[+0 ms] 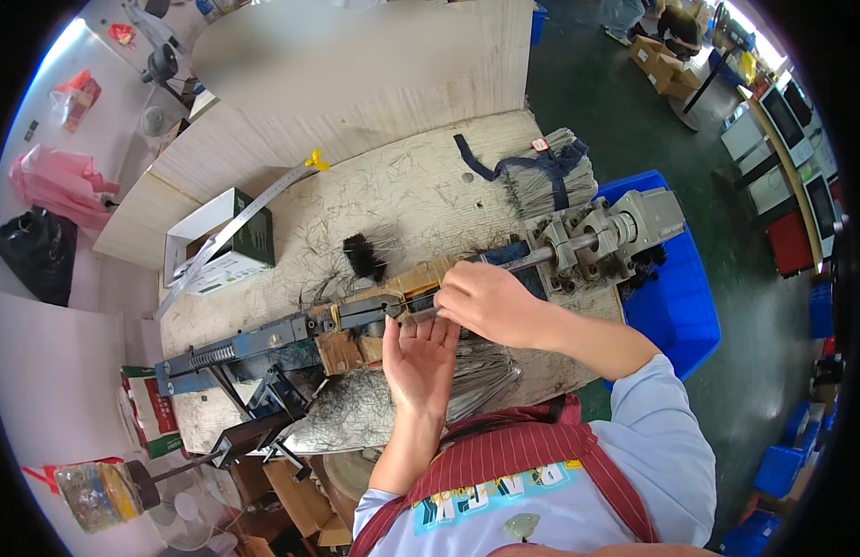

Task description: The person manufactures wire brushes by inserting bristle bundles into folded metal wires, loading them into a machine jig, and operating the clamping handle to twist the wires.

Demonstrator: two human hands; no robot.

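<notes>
A long metal bench machine [263, 332] lies across the worktable, with a steel shaft and a grey motor [651, 221] at its right end. Palm up, my left hand [420, 364] is stretched out flat at the machine's near side. My right hand [490, 299] is just right of it, fingertips pinched over the machine's middle. A thin wire [419, 298] runs from that pinch to the dark metal jaw [379, 308]. Behind the machine rests a tuft of black bristles [363, 257]. A bundle of thin wires [481, 379] lies partly under my wrists.
Another wire bundle [541, 181], tied with dark cloth, lies at the far right of the table. A blue bin [676, 316] stands beside the table. At the left are an open box [227, 249] and a slanting metal strip [239, 221]. Loose bristles litter the tabletop.
</notes>
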